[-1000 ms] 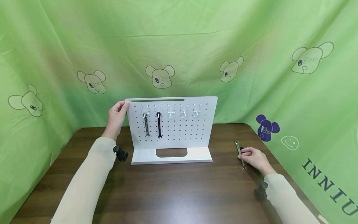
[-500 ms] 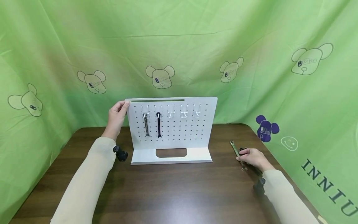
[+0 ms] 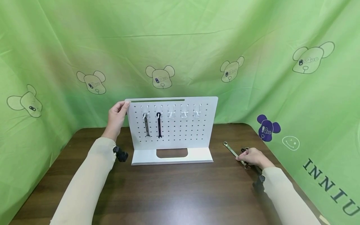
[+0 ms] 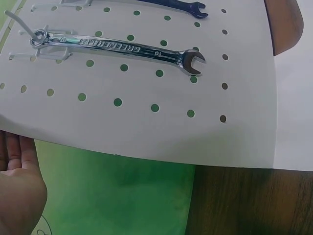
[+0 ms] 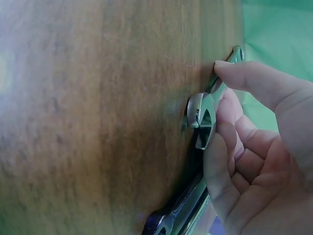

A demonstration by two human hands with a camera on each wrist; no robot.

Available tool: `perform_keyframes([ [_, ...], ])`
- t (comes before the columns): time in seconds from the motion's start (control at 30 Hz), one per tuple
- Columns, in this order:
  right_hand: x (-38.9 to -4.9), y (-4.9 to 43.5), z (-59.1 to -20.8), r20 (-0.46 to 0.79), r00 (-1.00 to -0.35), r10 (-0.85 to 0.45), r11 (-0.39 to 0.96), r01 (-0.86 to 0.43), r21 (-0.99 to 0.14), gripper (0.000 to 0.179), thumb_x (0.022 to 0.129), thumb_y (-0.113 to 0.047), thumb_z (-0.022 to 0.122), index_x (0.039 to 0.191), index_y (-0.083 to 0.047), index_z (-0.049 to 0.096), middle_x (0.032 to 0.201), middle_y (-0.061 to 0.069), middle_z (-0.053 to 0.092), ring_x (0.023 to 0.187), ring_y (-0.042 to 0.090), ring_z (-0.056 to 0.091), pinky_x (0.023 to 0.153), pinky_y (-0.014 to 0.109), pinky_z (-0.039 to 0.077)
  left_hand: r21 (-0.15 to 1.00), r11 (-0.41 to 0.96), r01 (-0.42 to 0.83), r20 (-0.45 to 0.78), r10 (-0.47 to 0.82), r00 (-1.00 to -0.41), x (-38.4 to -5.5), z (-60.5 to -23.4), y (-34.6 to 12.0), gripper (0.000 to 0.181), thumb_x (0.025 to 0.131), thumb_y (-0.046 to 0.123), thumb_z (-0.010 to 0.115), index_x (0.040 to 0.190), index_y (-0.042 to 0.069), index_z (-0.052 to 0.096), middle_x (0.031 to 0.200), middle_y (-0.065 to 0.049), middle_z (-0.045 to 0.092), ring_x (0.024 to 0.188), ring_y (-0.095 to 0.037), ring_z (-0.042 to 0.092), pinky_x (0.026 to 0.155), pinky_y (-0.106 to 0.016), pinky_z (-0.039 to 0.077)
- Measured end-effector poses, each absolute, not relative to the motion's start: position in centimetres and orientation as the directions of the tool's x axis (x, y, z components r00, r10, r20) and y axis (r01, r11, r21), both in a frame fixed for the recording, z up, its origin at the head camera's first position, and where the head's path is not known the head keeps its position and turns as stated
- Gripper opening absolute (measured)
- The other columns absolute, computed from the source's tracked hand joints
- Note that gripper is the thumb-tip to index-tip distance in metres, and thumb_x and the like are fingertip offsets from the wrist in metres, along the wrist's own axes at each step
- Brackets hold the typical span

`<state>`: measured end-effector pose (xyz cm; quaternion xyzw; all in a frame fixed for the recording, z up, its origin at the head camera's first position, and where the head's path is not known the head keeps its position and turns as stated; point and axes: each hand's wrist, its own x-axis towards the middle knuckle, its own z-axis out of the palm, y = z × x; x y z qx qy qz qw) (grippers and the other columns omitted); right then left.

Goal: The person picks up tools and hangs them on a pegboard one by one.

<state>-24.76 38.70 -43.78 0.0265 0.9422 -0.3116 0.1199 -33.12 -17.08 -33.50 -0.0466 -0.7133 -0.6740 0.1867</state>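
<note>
My left hand (image 3: 116,118) grips the upper left corner of a white pegboard stand (image 3: 180,132). Two combination wrenches hang from its hooks: a chrome one (image 4: 124,47) at the left and a dark one (image 3: 159,126) beside it. On the right of the table, my right hand (image 3: 252,157) pinches a silver combination wrench (image 3: 230,149) between thumb and fingers. Its ring end points away to the left, and its open end (image 5: 207,111) shows below the fingers in the right wrist view. Under that hand lie more wrenches (image 5: 166,221), partly hidden, at least one of them dark.
Three bare clear hooks (image 3: 184,112) sit in a row on the pegboard's right half. The stand's base (image 3: 199,156) has a cutout and rests on a brown wooden table (image 3: 174,193). Green printed cloth (image 3: 197,47) hangs closely behind and at both sides.
The silver wrench in my right hand has swung round, its ring end moving left. The right hand has shifted slightly left. My left hand keeps its grip on the board.
</note>
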Motion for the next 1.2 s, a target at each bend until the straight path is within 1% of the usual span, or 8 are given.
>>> perform_keyframes([
  [0.13, -24.7, 38.7, -43.7, -0.218, -0.976, -0.032, 0.821, 0.099, -0.562, 0.025, 0.087, -0.030, 0.076, 0.076, -0.009, 0.072, 0.063, -0.006, 0.052, 0.060, 0.013, 0.047, 0.056, 0.030, 0.039, 0.944, 0.082, 0.319, 0.329, -0.177, -0.927, -33.1, -33.5, -17.2, 0.046, 0.101, 0.040, 0.060, 0.122, 0.000, 0.063, 0.105, 0.002, 0.062, 0.098, -0.011, 0.056, 0.091, -0.027, 0.047],
  [0.27, -24.6, 39.0, -43.8, -0.176, -0.984, -0.037, 0.828, 0.069, -0.557, 0.025, 0.088, -0.030, 0.076, 0.085, -0.005, 0.075, 0.080, 0.000, 0.062, 0.075, 0.018, 0.049, 0.065, 0.033, 0.040, 0.945, 0.080, 0.318, 0.328, -0.176, -0.928, -33.1, -33.5, -17.2, 0.045, 0.101, 0.040, 0.060, 0.122, 0.000, 0.063, 0.105, 0.002, 0.062, 0.097, -0.011, 0.057, 0.091, -0.026, 0.047],
  [0.37, -24.6, 39.2, -43.9, -0.158, -0.987, -0.041, 0.811, 0.060, -0.582, 0.028, 0.090, -0.029, 0.075, 0.094, -0.001, 0.075, 0.092, 0.005, 0.066, 0.082, 0.019, 0.051, 0.070, 0.034, 0.041, 0.945, 0.082, 0.318, 0.327, -0.177, -0.928, -33.2, -33.5, -17.1, 0.045, 0.101, 0.039, 0.060, 0.122, 0.000, 0.063, 0.105, 0.002, 0.062, 0.097, -0.011, 0.057, 0.091, -0.027, 0.047],
  [0.7, -24.5, 39.2, -44.4, -0.132, -0.991, -0.033, 0.766, 0.060, -0.640, 0.031, 0.093, -0.026, 0.074, 0.103, 0.003, 0.073, 0.104, 0.013, 0.068, 0.084, 0.019, 0.051, 0.072, 0.034, 0.042, 0.948, 0.092, 0.306, 0.318, -0.178, -0.931, -33.2, -33.6, -17.2, 0.046, 0.101, 0.040, 0.059, 0.122, 0.000, 0.062, 0.106, 0.001, 0.061, 0.099, -0.012, 0.056, 0.094, -0.028, 0.047],
  [0.83, -24.4, 39.0, -44.3, -0.123, -0.992, -0.032, 0.757, 0.056, -0.650, 0.031, 0.093, -0.025, 0.073, 0.104, 0.004, 0.071, 0.104, 0.013, 0.068, 0.084, 0.018, 0.052, 0.072, 0.034, 0.042, 0.946, 0.094, 0.310, 0.322, -0.179, -0.930, -33.2, -33.5, -17.2, 0.045, 0.101, 0.040, 0.059, 0.122, 0.000, 0.062, 0.106, 0.002, 0.061, 0.099, -0.012, 0.056, 0.093, -0.028, 0.047],
  [0.93, -24.4, 38.9, -44.4, -0.121, -0.992, -0.031, 0.753, 0.057, -0.656, 0.030, 0.094, -0.025, 0.073, 0.104, 0.004, 0.070, 0.096, 0.008, 0.067, 0.079, 0.018, 0.051, 0.068, 0.033, 0.043, 0.944, 0.090, 0.318, 0.329, -0.177, -0.928, -33.1, -33.5, -17.2, 0.045, 0.101, 0.039, 0.060, 0.122, -0.001, 0.063, 0.105, 0.002, 0.061, 0.097, -0.011, 0.056, 0.092, -0.028, 0.047],
  [1.07, -24.4, 38.9, -44.7, -0.117, -0.993, -0.034, 0.744, 0.053, -0.666, 0.029, 0.094, -0.024, 0.072, 0.104, 0.003, 0.069, 0.084, 0.002, 0.062, 0.071, 0.017, 0.050, 0.060, 0.031, 0.043, 0.942, 0.087, 0.325, 0.336, -0.175, -0.925, -33.1, -33.5, -17.2, 0.043, 0.101, 0.038, 0.060, 0.121, 0.000, 0.063, 0.104, 0.002, 0.062, 0.097, -0.011, 0.056, 0.091, -0.027, 0.047],
  [1.2, -24.3, 38.8, -44.9, -0.101, -0.994, -0.030, 0.745, 0.045, -0.665, 0.029, 0.094, -0.024, 0.072, 0.104, 0.004, 0.069, 0.085, 0.002, 0.062, 0.074, 0.017, 0.050, 0.063, 0.031, 0.043, 0.941, 0.089, 0.325, 0.336, -0.177, -0.925, -33.2, -33.6, -17.1, 0.043, 0.101, 0.039, 0.060, 0.120, 0.000, 0.063, 0.104, 0.002, 0.062, 0.097, -0.011, 0.056, 0.091, -0.027, 0.047],
])
